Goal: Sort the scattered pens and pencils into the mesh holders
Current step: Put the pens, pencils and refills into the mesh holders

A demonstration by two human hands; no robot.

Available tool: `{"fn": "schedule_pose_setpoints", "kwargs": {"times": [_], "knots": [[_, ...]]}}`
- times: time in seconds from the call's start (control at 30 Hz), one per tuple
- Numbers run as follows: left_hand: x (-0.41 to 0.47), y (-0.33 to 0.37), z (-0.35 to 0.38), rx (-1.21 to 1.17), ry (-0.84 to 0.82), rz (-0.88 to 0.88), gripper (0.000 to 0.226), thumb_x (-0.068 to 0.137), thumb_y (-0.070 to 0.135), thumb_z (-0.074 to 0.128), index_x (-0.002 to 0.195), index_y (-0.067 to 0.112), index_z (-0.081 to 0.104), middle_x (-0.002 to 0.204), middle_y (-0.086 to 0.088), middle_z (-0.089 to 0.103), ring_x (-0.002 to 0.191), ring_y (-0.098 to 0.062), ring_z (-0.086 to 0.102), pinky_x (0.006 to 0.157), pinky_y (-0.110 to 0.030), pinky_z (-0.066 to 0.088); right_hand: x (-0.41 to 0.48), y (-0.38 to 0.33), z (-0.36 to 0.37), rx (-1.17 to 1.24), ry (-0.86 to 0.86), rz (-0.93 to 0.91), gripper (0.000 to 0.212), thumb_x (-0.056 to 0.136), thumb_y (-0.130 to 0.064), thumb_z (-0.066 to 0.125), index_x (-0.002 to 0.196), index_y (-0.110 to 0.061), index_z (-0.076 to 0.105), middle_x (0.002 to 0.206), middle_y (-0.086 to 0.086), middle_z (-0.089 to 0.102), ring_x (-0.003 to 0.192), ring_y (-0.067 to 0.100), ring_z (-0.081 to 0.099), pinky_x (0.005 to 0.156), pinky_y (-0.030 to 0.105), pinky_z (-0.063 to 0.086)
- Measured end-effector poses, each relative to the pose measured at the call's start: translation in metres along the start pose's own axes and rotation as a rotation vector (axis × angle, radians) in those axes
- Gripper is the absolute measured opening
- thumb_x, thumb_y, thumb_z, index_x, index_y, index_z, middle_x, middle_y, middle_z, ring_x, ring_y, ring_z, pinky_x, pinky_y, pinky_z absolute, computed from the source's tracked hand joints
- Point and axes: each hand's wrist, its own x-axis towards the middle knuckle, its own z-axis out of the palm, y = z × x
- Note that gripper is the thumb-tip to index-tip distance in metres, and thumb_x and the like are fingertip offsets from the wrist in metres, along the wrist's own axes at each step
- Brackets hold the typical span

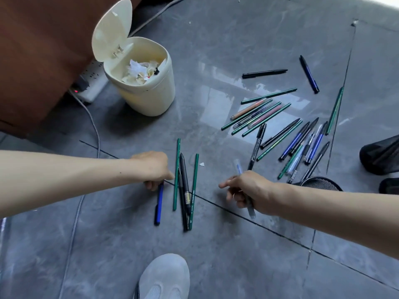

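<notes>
Left hand (152, 167): fingers curled round the top end of a blue pen (159, 203), whose barrel runs back toward the person along the floor (216, 255). Can't tell if the pen is lifted or still lying flat.

Right hand (248, 190): gripping a clear pen (250, 209), ends sticking out above and below the fist, index finger pointing left. Hands are apart, each on its own pen.

Between them is a small cluster (185, 190) of two green pencils and two black pens, roughly parallel, lying across a tile joint.

Behind the right wrist sits an upright mesh holder (321, 184), rim partly hidden. A second mesh holder (382, 156) lies tipped at the right edge of view.

The main scatter (269, 117) of green pencils and blue, black and clear pens lies on the floor beyond the right hand, near both holders.

Further out on the left: a cream bin (149, 89) with its lid up and paper inside, a power strip (92, 83) and a grey cable (95, 130). A grey shoe (165, 277) is at the bottom edge.
</notes>
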Motion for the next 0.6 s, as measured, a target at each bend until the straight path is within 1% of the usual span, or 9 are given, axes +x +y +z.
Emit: {"fn": "schedule_pose_setpoints", "kwargs": {"times": [0.03,0.1,0.23,0.3,0.37,0.47,0.5,0.53,0.6], "knots": [[0.0,-0.001,0.0,0.054,0.009,-0.016,0.053,0.086,0.045,0.055,0.046,0.012,0.058,0.042,0.005,0.062,0.031,-0.004,0.054,0.049,-0.018,0.037,0.001,0.003,-0.001,-0.014,0.001,0.006,0.019,0.095,-0.006,0.043,0.093,-0.002,0.061,0.056,0.012,0.053,0.045,0.016,0.031,0.042,0.024,0.027],[0.001,-0.004,0.005,0.074,0.007,-0.043,0.053,0.085,0.048,0.058,0.046,0.013,0.058,0.042,0.006,0.061,0.032,-0.005,0.055,0.051,-0.019,0.038,0.003,0.007,-0.003,-0.021,0.0,0.019,0.017,0.093,-0.007,0.046,0.091,-0.002,0.062,0.054,0.011,0.053,0.044,0.017,0.031,0.039,0.023,0.027],[0.0,-0.008,0.02,-0.148,-0.049,-0.057,0.039,0.087,0.033,0.062,0.054,0.013,0.058,0.041,0.004,0.06,0.032,-0.009,0.055,0.037,-0.014,0.039,0.005,0.01,-0.005,0.014,-0.011,0.027,0.016,0.092,-0.008,0.049,0.097,0.0,0.062,0.052,0.01,0.053,0.04,0.015,0.032,0.036,0.021,0.026],[-0.002,-0.002,0.021,-0.248,-0.012,-0.038,0.037,0.085,0.03,0.057,0.054,0.011,0.058,0.047,-0.001,0.062,0.036,-0.015,0.053,0.042,-0.016,0.041,0.005,0.007,-0.007,0.046,-0.034,0.021,0.018,0.094,-0.013,0.05,0.1,0.0,0.062,0.051,0.008,0.05,0.036,0.012,0.028,0.035,0.019,0.022],[-0.007,0.009,0.015,-0.486,-0.032,0.031,0.03,0.084,0.026,0.052,0.06,0.009,0.058,0.052,-0.006,0.063,0.038,-0.019,0.049,0.044,-0.019,0.04,0.005,0.004,-0.007,0.071,-0.083,0.008,0.026,0.095,-0.025,0.053,0.101,-0.003,0.063,0.049,0.005,0.048,0.036,0.01,0.027,0.034,0.018,0.02],[-0.023,0.033,0.002,-0.922,-0.255,0.2,0.022,0.088,0.018,0.048,0.071,0.007,0.056,0.052,-0.004,0.06,0.035,-0.013,0.047,0.038,-0.018,0.036,0.005,0.0,-0.002,0.088,-0.17,-0.043,0.047,0.085,-0.052,0.059,0.103,-0.01,0.065,0.055,0.003,0.052,0.039,0.009,0.032,0.036,0.018,0.024],[-0.028,0.04,-0.002,-0.996,-0.322,0.247,0.022,0.091,0.018,0.048,0.074,0.007,0.057,0.055,-0.004,0.062,0.037,-0.012,0.049,0.038,-0.018,0.038,0.004,-0.002,0.001,0.091,-0.205,-0.058,0.051,0.078,-0.06,0.059,0.099,-0.014,0.067,0.057,0.002,0.054,0.041,0.009,0.034,0.037,0.018,0.025],[-0.032,0.045,-0.003,-1.039,-0.37,0.283,0.023,0.094,0.02,0.048,0.078,0.007,0.059,0.059,-0.004,0.064,0.039,-0.01,0.051,0.039,-0.018,0.039,0.003,-0.003,0.004,0.092,-0.243,-0.072,0.051,0.072,-0.066,0.058,0.089,-0.019,0.07,0.059,0.001,0.055,0.042,0.009,0.035,0.038,0.018,0.027],[-0.036,0.052,-0.003,-1.035,-0.415,0.341,0.024,0.095,0.025,0.051,0.084,0.007,0.061,0.065,-0.005,0.066,0.042,-0.008,0.051,0.042,-0.019,0.039,0.0,-0.005,0.009,0.09,-0.31,-0.1,0.05,0.068,-0.071,0.054,0.066,-0.024,0.071,0.058,-0.001,0.057,0.044,0.009,0.038,0.04,0.018,0.03]]}}
